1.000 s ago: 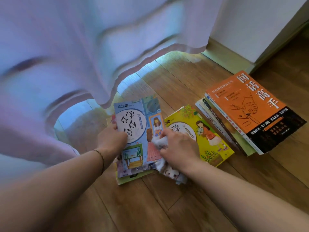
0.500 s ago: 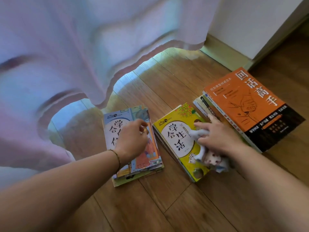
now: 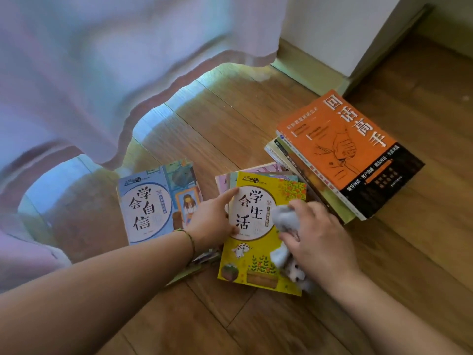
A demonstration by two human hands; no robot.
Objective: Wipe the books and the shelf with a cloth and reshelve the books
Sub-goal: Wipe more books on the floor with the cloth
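Note:
Three groups of books lie on the wooden floor. A yellow book (image 3: pixel 258 252) tops the middle pile. My right hand (image 3: pixel 317 239) grips a pale cloth (image 3: pixel 285 217) bunched on the yellow cover's right side. My left hand (image 3: pixel 213 219) rests on the yellow book's left edge, index finger stretched along it and thumb on the cover. To the left lies a light blue book (image 3: pixel 148 208) on its own small pile. To the right, an orange and black book (image 3: pixel 343 152) tops a taller stack. No shelf is in view.
A pale pink curtain (image 3: pixel 102 73) hangs over the floor at the back left, its hem just behind the blue book. A white wall with a skirting board (image 3: pixel 312 73) stands at the back right. Bare wooden floor (image 3: pixel 256 324) lies in front of the books.
My left hand left the blue book and moved right onto the yellow book's edge. My right hand with the cloth slid down the yellow cover. The yellow book now lies straighter.

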